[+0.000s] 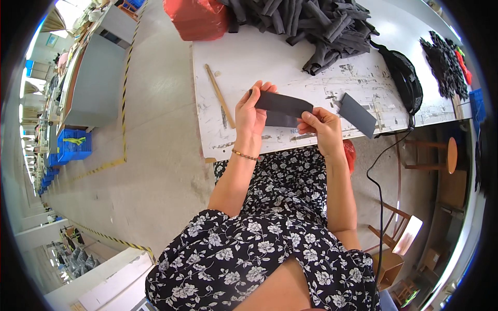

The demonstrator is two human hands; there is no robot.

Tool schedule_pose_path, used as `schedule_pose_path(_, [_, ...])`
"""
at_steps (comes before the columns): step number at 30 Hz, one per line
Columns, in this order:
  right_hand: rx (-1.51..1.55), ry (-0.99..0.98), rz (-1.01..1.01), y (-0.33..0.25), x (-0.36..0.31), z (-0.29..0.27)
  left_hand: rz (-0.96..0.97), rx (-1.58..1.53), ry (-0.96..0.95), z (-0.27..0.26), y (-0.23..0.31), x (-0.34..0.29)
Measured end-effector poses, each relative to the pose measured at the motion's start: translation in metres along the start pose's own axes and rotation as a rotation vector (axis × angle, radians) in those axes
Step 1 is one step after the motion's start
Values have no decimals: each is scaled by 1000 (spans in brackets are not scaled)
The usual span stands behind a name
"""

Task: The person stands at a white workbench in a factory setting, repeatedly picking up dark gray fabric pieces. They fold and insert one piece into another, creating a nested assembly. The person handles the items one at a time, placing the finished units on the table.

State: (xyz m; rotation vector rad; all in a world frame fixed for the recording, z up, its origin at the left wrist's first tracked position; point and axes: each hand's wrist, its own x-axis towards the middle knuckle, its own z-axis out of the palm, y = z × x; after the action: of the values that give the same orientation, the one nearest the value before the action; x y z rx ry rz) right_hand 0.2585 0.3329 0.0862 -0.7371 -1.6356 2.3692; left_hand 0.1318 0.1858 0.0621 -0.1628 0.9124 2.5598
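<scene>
I hold a dark grey fabric strip [282,105] between both hands above the near edge of a worn white table [249,62]. My left hand [250,111] pinches its left end, and my right hand [321,127] grips its right end, where the strip looks folded under. A second dark grey fabric piece [358,114] lies flat on the table just right of my right hand. A large heap of similar dark strips [306,23] sits at the far side of the table.
A thin wooden stick [220,95] lies on the table left of my hands. A red bag [196,18] stands at the far left corner. A black pouch [404,78], black scraps [445,62], a wooden stool [441,154] and a chair [397,233] are to the right.
</scene>
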Motion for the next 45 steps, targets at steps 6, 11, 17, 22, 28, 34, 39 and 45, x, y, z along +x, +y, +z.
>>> schedule_pose_path(6, [-40,41,51,3,32,-26,-23,189,50,-7,-16,45])
schedule_pose_path(11, [-997,211,-18,14,70,-60,364,1008,-60,38,-34,115])
schedule_pose_path(17, [-1563,575,-359,-1,44,-110,436,1343,-172,88,-109,182])
schedule_pose_path(22, [-1836,318,-404,32,42,-151,279,1396,-230,84,-141,202])
schedule_pose_path(28, [-1829,251,-571,38,15,-158,-108,909,-257,66,-89,138])
schedule_pose_path(34, [-1953,178,-796,54,10,-162,-332,516,-175,45,-50,48])
schedule_pose_path(39, [-1926,87,-832,48,14,-167,-385,261,-138,24,-41,14])
schedule_pose_path(45, [-1436,464,-997,12,15,-141,-372,145,-164,12,-37,1])
